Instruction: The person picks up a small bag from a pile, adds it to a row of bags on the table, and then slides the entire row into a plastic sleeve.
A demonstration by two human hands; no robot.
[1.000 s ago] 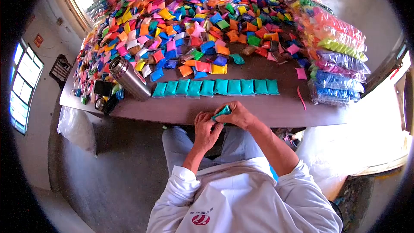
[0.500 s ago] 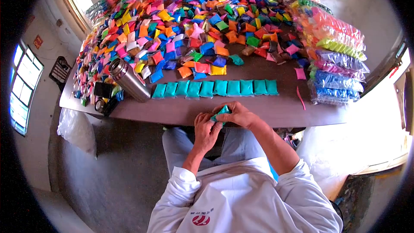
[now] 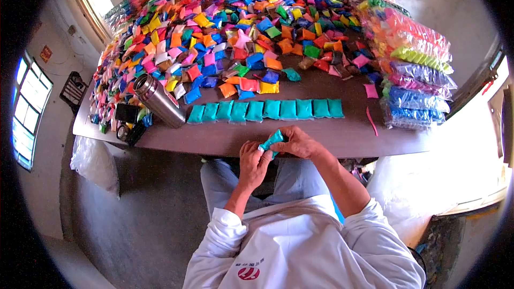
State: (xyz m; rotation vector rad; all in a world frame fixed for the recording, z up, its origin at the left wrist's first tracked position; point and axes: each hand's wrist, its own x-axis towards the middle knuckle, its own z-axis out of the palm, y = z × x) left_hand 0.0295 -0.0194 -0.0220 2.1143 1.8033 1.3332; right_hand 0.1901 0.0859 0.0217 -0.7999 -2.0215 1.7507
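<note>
Between my hands, over the table's front edge, is a small teal packet [image 3: 274, 138] of shiny plastic. My left hand [image 3: 252, 158] is closed on its lower left end, and my right hand [image 3: 300, 143] pinches it from the right. The fingers cover part of the packet. Just beyond them, a straight row of several flat teal packets [image 3: 272, 110] lies side by side on the brown table [image 3: 214, 138].
A large heap of mixed coloured packets [image 3: 214, 21] covers the back of the table. Left of the row stands an open steel flask [image 3: 160, 103], with dark small items beside it. Stacked clear bags of packets [image 3: 417, 99] rise at right, near a pink strip [image 3: 372, 120].
The teal packet has turned a little between my fingers, and more of it shows now. Both hands stay at nearly the same place; the row is unchanged.
</note>
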